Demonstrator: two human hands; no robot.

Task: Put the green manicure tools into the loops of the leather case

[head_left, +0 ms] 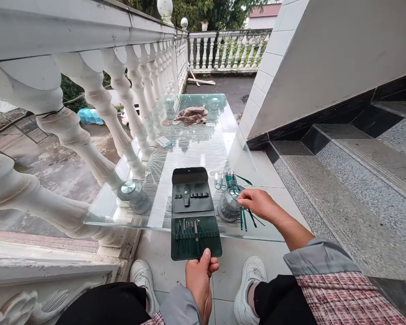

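White railing [98,97] running along the left, open green tool case [193,212] lying on the glass table [196,144], left hand [199,280] pinching its near edge, right hand [260,204] curling narrow over loose tools [227,179] beside it, grip unclear.

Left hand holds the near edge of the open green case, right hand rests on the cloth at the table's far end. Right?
Not quite. The head view shows the left hand holding the near edge of the case, but the right hand is at the loose tools just right of it; the cloth lies apart at the far end.
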